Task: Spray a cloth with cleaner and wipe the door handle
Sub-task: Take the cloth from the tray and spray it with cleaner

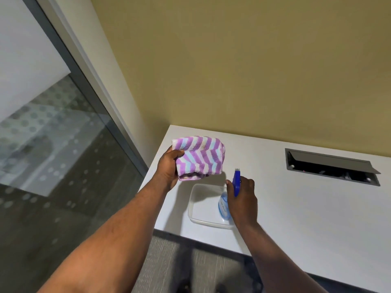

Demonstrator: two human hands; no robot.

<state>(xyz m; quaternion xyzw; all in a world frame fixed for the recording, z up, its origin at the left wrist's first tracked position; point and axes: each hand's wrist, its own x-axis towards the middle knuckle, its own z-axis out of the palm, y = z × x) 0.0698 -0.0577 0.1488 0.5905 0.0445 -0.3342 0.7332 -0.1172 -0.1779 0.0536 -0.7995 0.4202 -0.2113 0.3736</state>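
A folded cloth (200, 157) with purple, white and pale blue zigzag stripes is held up over the left end of the white desk. My left hand (168, 169) grips it from the left side. My right hand (243, 199) is wrapped around a spray bottle (223, 206) with a blue trigger head and a clear, pale blue body. The nozzle points up and away toward the cloth, a short gap below and right of it. No door handle is in view.
A shallow clear plastic tray (197, 208) lies on the white desk (306, 208) under the bottle. A grey cable hatch (330, 167) stands open at the desk's back right. A glass partition with a grey frame (88, 85) runs along the left. The yellow wall is behind.
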